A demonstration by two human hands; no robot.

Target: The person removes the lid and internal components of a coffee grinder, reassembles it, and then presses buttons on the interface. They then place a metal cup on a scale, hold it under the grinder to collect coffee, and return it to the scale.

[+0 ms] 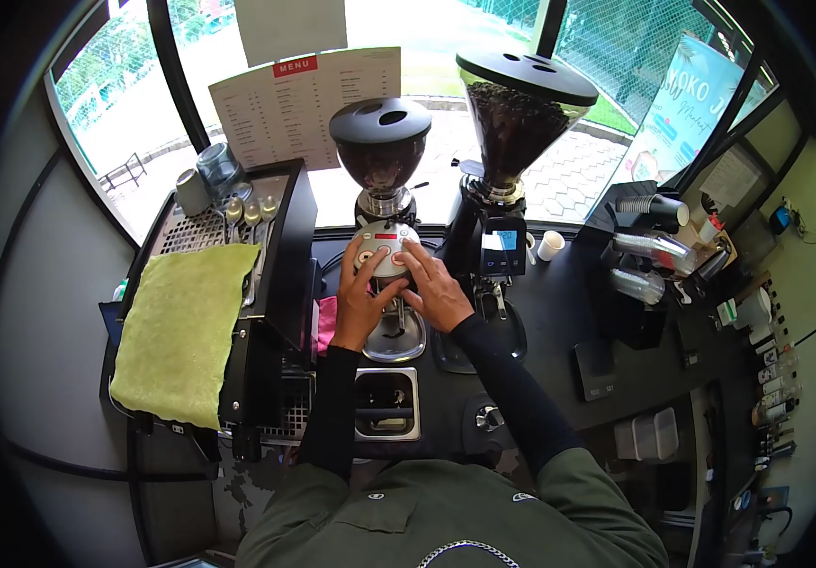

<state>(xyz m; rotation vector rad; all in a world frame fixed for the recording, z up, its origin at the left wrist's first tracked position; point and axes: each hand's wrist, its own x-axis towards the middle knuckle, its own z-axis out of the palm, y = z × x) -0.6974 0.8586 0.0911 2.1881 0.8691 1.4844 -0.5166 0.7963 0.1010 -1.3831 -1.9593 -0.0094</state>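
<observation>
Both my hands rest on the front of a silver coffee grinder (391,239) with a small red display and round buttons. My left hand (360,308) is at its left side, fingers stretched over the panel. My right hand (439,292) reaches over the right part, fingertips touching near the buttons. Both thumbs come close together below the panel. Above sits the grinder's dark bean hopper (384,161). Under my hands is a metal drip tray (394,343), partly hidden. Neither hand appears to hold anything.
A taller black grinder (502,213) full of beans stands right, with a paper cup (551,245) beside it. Left is an espresso machine (280,237) with a green cloth (185,331) and spoons on top. A knock box (386,434) sits in front; stacked cups (652,254) stand right.
</observation>
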